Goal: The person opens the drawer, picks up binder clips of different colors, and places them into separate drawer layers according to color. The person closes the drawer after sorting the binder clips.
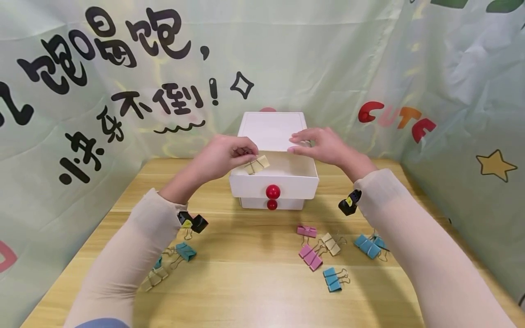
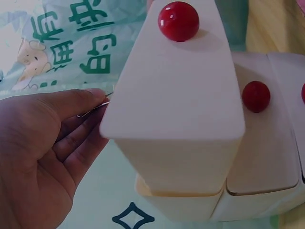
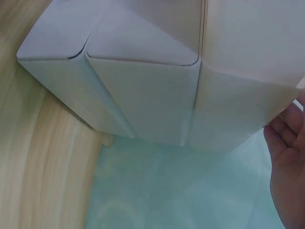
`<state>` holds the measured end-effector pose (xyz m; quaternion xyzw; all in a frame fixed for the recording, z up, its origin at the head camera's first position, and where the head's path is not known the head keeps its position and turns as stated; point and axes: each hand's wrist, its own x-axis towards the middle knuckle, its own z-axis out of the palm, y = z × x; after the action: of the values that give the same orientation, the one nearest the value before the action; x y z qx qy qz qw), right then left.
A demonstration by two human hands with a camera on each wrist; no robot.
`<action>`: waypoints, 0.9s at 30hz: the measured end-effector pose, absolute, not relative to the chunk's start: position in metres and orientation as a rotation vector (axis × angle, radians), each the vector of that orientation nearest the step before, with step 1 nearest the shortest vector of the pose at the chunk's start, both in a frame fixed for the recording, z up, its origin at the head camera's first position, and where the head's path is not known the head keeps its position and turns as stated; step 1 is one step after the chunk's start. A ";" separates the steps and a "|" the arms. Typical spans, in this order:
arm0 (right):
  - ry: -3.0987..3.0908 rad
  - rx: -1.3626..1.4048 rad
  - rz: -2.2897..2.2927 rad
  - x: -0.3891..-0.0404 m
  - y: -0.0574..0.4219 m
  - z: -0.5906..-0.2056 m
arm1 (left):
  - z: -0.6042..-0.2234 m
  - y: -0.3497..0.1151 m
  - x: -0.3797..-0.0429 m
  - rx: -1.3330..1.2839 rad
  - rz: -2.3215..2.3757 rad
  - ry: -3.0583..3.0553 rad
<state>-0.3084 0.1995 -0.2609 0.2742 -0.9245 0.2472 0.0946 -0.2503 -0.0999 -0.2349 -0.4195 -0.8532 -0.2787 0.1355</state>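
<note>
A: Pale-yellow metal binder clip (image 1: 257,165): position?
B: Pinched by the left hand (image 1: 223,157), at the left of the extended white drawer (image 1: 246,186).
A: Right hand (image 1: 319,143)?
B: Fingers extended at the white rectangular box (image 1: 272,130).

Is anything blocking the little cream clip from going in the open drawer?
Nothing visible: the left hand pinches the cream clip over the open drawer, and the right hand is toward its other side.

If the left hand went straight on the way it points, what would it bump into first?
Probably the open drawer, the pinched cream clip leading. How high the left hand sits above it is unclear; it might pass over, toward the right hand.
</note>
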 end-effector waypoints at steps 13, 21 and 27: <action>-2.760 0.796 0.735 -0.308 0.200 -0.259 | -0.243 -0.085 -0.261 -1.263 -0.829 -2.612; -2.754 0.769 0.815 -0.309 0.200 -0.262 | -0.245 -0.081 -0.262 -1.324 -0.783 -2.657; -2.752 0.763 0.807 -0.309 0.199 -0.263 | -0.248 -0.091 -0.260 -1.288 -0.851 -2.590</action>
<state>-0.3092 0.1992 -0.2635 0.2562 -0.9238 0.2710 0.0868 -0.2602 -0.0906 -0.2482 -0.4262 -0.8574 -0.2816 0.0632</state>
